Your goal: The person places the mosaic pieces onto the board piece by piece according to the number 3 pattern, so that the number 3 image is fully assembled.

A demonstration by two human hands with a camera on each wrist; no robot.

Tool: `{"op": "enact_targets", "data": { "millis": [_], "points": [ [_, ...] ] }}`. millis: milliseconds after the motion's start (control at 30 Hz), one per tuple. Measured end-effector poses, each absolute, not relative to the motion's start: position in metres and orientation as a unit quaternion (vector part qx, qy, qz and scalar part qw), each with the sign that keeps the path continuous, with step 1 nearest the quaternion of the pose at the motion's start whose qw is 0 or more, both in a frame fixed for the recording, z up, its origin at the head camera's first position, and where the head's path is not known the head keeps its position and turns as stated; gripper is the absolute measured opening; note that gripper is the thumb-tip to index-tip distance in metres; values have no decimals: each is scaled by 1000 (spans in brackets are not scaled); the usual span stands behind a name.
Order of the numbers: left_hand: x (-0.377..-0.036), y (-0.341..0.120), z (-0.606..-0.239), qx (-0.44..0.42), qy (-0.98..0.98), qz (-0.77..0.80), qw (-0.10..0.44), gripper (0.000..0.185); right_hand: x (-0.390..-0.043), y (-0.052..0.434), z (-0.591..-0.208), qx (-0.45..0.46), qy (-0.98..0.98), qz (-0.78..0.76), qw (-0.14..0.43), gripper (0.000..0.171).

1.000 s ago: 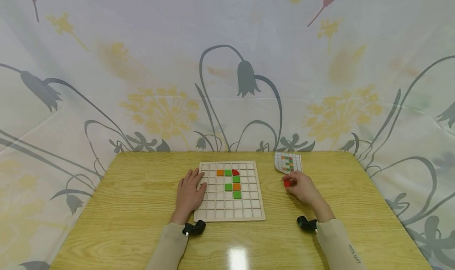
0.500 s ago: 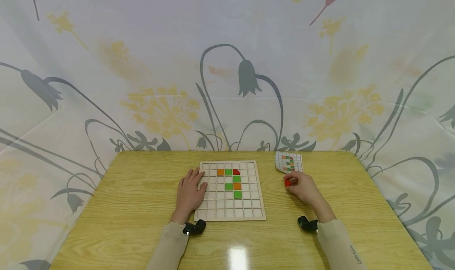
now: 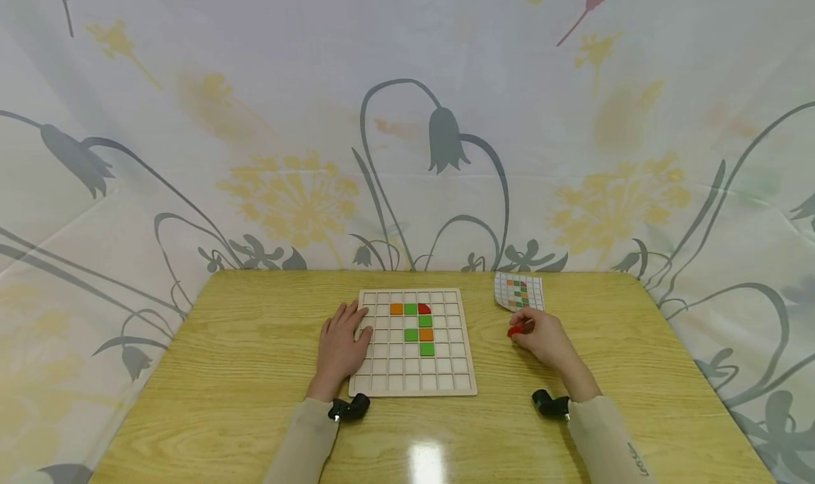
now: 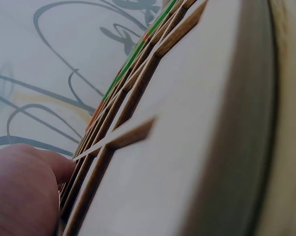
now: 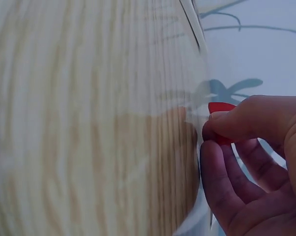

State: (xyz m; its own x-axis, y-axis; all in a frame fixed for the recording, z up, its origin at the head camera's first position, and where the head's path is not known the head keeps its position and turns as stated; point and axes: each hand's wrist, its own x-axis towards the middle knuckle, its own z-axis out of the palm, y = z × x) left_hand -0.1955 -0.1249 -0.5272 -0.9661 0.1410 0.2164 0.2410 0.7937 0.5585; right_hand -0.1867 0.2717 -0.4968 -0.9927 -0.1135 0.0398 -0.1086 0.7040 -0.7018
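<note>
the right hand (image 3: 542,334) pinches a small red piece (image 3: 513,332) between thumb and fingertips, the grip narrow, at about 3 o'clock from the gridded board (image 3: 385,383); i cannot tell whether the piece touches the table (image 3: 255,328). the right wrist view shows red above and below the thumb, with much of the outline hidden by the hand. the left hand (image 3: 341,342) lies wide, fingers spread over the board's 9 o'clock edge, holding nothing

the board is pale, with raised ridges between square cells, and 7 tiles sit in it. nearest 12 o'clock, a row reads from 9 to 3 o'clock: orange tile (image 3: 397,308), green tile (image 3: 410,308), red tile (image 3: 424,308) with 1 rounded corner. running from the red tile toward 6 o'clock come a green, an orange and a green, and another green sits at 9 o'clock of that orange

at 2 o'clock from the board, just beyond the right hand's fingers, is a curled card (image 3: 518,291) printed with a grid and orange, green and red squares. dark lettering runs along the right sleeve (image 3: 605,434); it seems to start "let's", the rest too small to read surely. a black device sits at each wrist, and a flower-printed cloth (image 3: 305,81) hangs at 12 o'clock behind the table
</note>
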Motion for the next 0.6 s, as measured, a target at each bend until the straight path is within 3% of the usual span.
{"op": "enact_targets", "data": {
  "millis": [167, 600],
  "points": [
    [-196, -125, -528, -102, -944, -304, 83, 45, -186, 271, -497, -98, 920, -379, -6, 25],
    [-197, -125, -530, -103, -942, -307, 85, 44, -183, 260, -489, -121, 902, -414, -16, 24]
  ]
}}
